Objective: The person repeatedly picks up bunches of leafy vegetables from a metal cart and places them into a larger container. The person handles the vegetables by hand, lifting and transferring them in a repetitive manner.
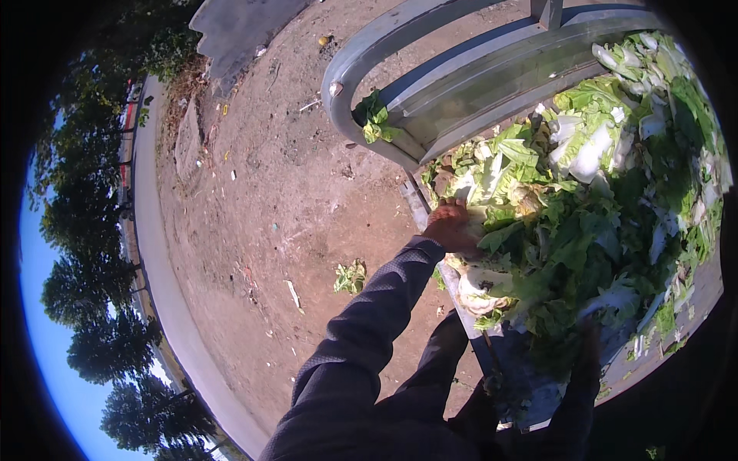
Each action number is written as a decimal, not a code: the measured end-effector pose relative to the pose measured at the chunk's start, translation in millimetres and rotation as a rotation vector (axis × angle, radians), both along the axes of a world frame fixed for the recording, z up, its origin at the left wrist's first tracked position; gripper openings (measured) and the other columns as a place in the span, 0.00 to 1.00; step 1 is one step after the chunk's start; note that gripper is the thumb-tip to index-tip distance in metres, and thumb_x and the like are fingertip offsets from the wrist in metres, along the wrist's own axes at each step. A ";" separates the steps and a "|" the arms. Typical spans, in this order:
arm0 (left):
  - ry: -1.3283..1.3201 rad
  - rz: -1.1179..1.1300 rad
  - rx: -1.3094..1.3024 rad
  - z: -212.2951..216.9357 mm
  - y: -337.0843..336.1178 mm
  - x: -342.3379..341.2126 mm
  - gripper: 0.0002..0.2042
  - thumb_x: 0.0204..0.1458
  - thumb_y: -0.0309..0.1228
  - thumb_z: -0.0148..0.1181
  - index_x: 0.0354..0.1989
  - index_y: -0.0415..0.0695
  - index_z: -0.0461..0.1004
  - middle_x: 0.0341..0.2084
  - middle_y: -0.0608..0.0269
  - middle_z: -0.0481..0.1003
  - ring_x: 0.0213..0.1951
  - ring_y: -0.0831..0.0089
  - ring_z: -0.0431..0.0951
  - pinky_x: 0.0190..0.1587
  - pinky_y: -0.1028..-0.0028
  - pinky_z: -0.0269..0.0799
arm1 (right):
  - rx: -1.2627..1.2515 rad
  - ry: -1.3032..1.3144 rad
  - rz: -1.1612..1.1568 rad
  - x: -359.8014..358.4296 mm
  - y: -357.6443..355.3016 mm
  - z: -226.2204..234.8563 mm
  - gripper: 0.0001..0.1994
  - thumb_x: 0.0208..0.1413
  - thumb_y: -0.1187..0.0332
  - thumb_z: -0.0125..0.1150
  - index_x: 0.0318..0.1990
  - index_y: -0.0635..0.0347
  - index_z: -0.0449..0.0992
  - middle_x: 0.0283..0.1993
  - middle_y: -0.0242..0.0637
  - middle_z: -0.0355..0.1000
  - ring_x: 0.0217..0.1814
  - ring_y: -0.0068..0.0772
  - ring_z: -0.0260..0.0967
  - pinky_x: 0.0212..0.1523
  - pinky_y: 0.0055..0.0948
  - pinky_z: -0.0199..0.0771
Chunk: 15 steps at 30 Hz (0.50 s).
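A heap of cabbage leaves (584, 207), green with white ribs, covers the flat bed of a metal cart. At the bed's left edge, my left hand (453, 228) presses into the heap. Its fingers curl round pale leaves, with some of the grip hidden among them. A cut white cabbage piece (484, 286) lies just nearer to me than that hand. My right hand (589, 335) reaches into the shaded near side of the heap. It is dark and smeared, so its fingers cannot be made out.
A grey metal rail (361, 54) with a panel borders the far side of the bed. One loose leaf clump (350, 276) lies on the dirt ground (254, 223) to the left. Trees (84, 230) line a paved road (165, 253) farther left.
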<state>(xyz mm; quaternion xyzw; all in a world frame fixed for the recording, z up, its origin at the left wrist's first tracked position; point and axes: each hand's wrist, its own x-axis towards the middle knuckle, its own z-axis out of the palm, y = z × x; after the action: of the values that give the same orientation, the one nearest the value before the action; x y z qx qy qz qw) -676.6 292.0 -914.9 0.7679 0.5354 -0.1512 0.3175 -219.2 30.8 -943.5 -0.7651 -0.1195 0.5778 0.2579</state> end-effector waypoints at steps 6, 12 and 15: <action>-0.401 -0.118 -0.045 -33.2 -37.0 46.3 0.31 0.43 0.51 0.68 0.54 0.46 0.72 0.44 0.50 0.77 0.46 0.54 0.75 0.54 0.60 0.68 | 0.108 0.287 -0.237 -68.9 49.8 2.7 0.27 0.57 0.55 0.65 0.60 0.59 0.70 0.57 0.33 0.69 0.61 0.29 0.64 0.64 0.33 0.60; -0.669 0.183 -0.273 -8.2 -64.8 104.6 0.17 0.51 0.38 0.66 0.45 0.40 0.78 0.39 0.55 0.80 0.41 0.65 0.79 0.49 0.66 0.71 | 0.191 0.378 -0.135 -103.5 104.2 40.8 0.30 0.54 0.56 0.70 0.60 0.62 0.69 0.60 0.37 0.69 0.62 0.32 0.66 0.63 0.34 0.64; -0.898 0.261 -0.389 3.2 -81.8 131.8 0.17 0.54 0.33 0.63 0.48 0.38 0.73 0.42 0.53 0.78 0.42 0.64 0.79 0.47 0.64 0.73 | 0.087 0.352 -0.048 -86.9 92.9 43.0 0.32 0.52 0.53 0.70 0.59 0.64 0.70 0.59 0.40 0.70 0.61 0.34 0.67 0.63 0.34 0.64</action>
<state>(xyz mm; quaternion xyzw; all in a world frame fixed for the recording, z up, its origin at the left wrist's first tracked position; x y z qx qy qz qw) -544.8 210.1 -911.7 0.6102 0.3995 0.1380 0.6700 -306.1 123.8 -900.4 -0.6431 -0.0790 0.6906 0.3213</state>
